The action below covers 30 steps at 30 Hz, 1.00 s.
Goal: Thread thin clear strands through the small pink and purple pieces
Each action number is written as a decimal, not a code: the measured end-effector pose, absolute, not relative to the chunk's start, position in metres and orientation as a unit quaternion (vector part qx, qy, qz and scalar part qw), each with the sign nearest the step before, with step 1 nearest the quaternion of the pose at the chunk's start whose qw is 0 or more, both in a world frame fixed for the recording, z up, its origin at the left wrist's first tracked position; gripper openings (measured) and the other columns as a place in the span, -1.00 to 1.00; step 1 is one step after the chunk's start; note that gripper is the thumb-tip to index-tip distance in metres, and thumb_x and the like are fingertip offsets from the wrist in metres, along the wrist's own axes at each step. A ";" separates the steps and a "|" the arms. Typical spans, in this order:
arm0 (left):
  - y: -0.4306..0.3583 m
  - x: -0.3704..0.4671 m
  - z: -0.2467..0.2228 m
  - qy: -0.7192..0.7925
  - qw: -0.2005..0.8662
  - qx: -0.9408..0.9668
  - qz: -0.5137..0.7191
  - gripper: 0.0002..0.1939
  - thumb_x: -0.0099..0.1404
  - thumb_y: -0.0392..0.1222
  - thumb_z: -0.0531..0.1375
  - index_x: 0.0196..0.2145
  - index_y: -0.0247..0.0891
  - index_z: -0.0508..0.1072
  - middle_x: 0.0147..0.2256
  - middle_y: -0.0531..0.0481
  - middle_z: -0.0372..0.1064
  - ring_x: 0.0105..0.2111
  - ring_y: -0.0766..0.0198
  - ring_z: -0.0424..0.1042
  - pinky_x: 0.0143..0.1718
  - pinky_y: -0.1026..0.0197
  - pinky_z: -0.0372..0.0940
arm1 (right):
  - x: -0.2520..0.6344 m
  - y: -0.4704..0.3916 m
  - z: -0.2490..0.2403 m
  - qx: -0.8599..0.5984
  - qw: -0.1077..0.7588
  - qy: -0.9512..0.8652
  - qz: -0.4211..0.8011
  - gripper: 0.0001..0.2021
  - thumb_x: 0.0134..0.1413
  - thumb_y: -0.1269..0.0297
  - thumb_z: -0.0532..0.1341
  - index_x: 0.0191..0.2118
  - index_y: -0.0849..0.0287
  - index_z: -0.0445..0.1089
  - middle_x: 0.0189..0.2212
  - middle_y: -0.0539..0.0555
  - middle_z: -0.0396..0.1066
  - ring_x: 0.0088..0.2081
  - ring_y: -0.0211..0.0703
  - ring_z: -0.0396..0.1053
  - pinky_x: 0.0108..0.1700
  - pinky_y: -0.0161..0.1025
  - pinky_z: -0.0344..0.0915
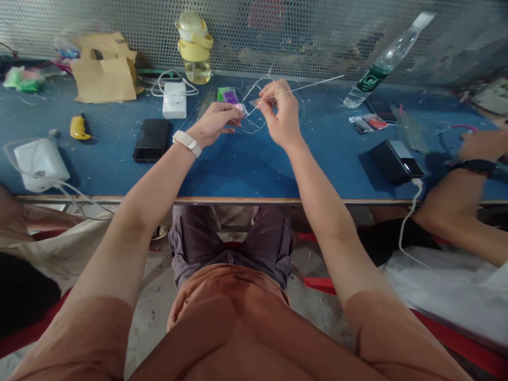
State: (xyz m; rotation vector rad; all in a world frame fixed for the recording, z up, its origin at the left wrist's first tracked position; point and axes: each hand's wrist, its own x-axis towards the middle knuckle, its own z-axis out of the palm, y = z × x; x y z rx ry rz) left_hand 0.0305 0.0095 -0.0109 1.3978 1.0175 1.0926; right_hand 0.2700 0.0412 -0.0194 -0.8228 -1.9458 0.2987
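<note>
My left hand (217,123), with a white band on its wrist, pinches a small pink and white piece (240,108) over the blue table (246,169). To its right my right hand (281,111) is closed, thumb against fingers, on a thin white wire (313,84) that sticks out toward the upper right. The wire also runs between the two hands, and thin loops of it hang around them. Just behind my left hand lie small green and purple packets (229,95). What exactly the fingertips cover is too small to tell.
A yellow-lidded bottle (195,50), white charger (174,100), black phone (152,139) and yellow cutter (79,128) stand or lie left. At right are a tilted water bottle (383,66), a black box (397,161) and another person's arm (460,196). Metal mesh (317,32) rises behind.
</note>
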 end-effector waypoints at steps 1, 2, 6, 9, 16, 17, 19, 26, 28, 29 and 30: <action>0.008 0.030 -0.010 0.425 0.517 0.591 0.450 -0.66 0.32 -0.01 0.60 -0.33 -0.16 0.55 -0.31 -0.04 0.50 -0.09 0.09 0.59 0.05 -0.01 0.41 | 0.271 0.043 -0.020 -0.336 0.487 -0.797 0.123 -0.35 0.45 -0.62 0.06 -0.07 -0.12 0.46 0.13 0.20 0.54 0.25 0.30 0.54 0.36 0.45 0.63; 0.007 0.029 -0.009 0.426 0.512 0.598 0.446 -0.64 0.31 0.01 0.61 -0.33 -0.16 0.54 -0.32 -0.03 0.50 -0.06 0.06 0.61 0.06 -0.02 0.42 | 0.272 0.046 -0.021 -0.333 0.489 -0.796 0.124 -0.33 0.44 -0.64 0.05 -0.05 -0.12 0.45 0.13 0.20 0.53 0.24 0.29 0.54 0.35 0.44 0.63; 0.009 0.030 -0.012 0.409 0.488 0.625 0.452 -0.62 0.33 0.05 0.62 -0.34 -0.13 0.55 -0.39 0.01 0.45 0.03 0.00 0.59 0.11 -0.04 0.42 | 0.273 0.051 -0.023 -0.330 0.492 -0.793 0.145 -0.24 0.38 -0.72 -0.05 0.04 -0.16 0.45 0.15 0.18 0.50 0.11 0.23 0.62 0.29 0.39 0.65; 0.015 0.032 -0.020 0.383 0.452 0.648 0.478 -0.67 0.35 0.02 0.60 -0.34 -0.10 0.56 -0.38 -0.01 0.46 -0.02 0.02 0.56 0.09 -0.07 0.40 | 0.272 0.050 -0.021 -0.335 0.494 -0.786 0.162 -0.16 0.29 -0.80 -0.10 0.09 -0.19 0.44 0.15 0.17 0.52 0.03 0.22 0.67 0.25 0.40 0.67; 0.028 0.034 -0.030 0.372 0.399 0.685 0.483 -0.76 0.33 0.14 0.50 -0.29 0.09 0.56 -0.46 0.05 0.43 0.03 0.04 0.31 0.17 -0.06 0.24 | 0.268 0.045 -0.020 -0.350 0.507 -0.756 0.222 -0.05 0.04 -0.93 -0.01 0.02 -0.15 0.42 0.03 0.13 0.58 0.00 0.26 0.74 0.20 0.39 0.71; 0.029 0.033 -0.030 0.375 0.384 0.691 0.485 -0.75 0.32 0.15 0.50 -0.28 0.08 0.56 -0.42 0.05 0.47 -0.01 0.07 0.28 0.17 -0.04 0.24 | 0.267 0.046 -0.021 -0.350 0.508 -0.753 0.229 -0.04 0.03 -0.94 0.01 0.01 -0.14 0.42 0.00 0.12 0.58 0.00 0.26 0.75 0.21 0.39 0.71; 0.030 0.033 -0.030 0.383 0.352 0.697 0.494 -0.75 0.31 0.12 0.51 -0.26 0.05 0.56 -0.32 0.05 0.55 -0.08 0.11 0.28 0.12 -0.01 0.25 | 0.266 0.047 -0.023 -0.349 0.504 -0.755 0.231 -0.06 0.06 -0.93 0.00 0.01 -0.13 0.42 -0.06 0.10 0.58 -0.03 0.23 0.75 0.18 0.34 0.72; 0.030 0.034 -0.034 0.393 0.329 0.672 0.534 -0.83 0.30 0.03 0.51 -0.30 0.11 0.59 -0.34 -0.02 0.52 0.01 -0.05 0.49 0.04 -0.06 0.31 | 0.262 0.051 -0.028 -0.337 0.510 -0.760 0.220 -0.09 0.13 -0.90 -0.01 -0.01 -0.11 0.41 -0.15 0.04 0.57 -0.20 0.11 0.75 0.06 0.26 0.76; 0.029 0.034 -0.034 0.403 0.322 0.678 0.523 -0.82 0.31 0.05 0.52 -0.27 0.08 0.60 -0.34 0.00 0.54 -0.05 0.01 0.45 0.03 -0.04 0.32 | 0.261 0.050 -0.028 -0.335 0.506 -0.764 0.218 -0.09 0.15 -0.89 -0.01 -0.01 -0.11 0.40 -0.15 0.04 0.57 -0.20 0.11 0.74 0.08 0.28 0.76; 0.029 0.034 -0.034 0.411 0.311 0.682 0.519 -0.81 0.31 0.06 0.51 -0.26 0.06 0.61 -0.33 0.02 0.56 -0.10 0.05 0.41 0.02 -0.03 0.33 | 0.260 0.049 -0.027 -0.335 0.504 -0.767 0.214 -0.10 0.16 -0.89 -0.02 -0.01 -0.12 0.39 -0.13 0.05 0.57 -0.21 0.11 0.74 0.08 0.28 0.75; 0.028 0.034 -0.033 0.418 0.297 0.685 0.517 -0.81 0.32 0.07 0.50 -0.25 0.04 0.62 -0.31 0.02 0.58 -0.14 0.09 0.37 0.01 -0.02 0.33 | 0.260 0.047 -0.027 -0.337 0.502 -0.769 0.209 -0.11 0.17 -0.88 -0.03 -0.01 -0.12 0.39 -0.10 0.06 0.58 -0.21 0.10 0.73 0.08 0.27 0.75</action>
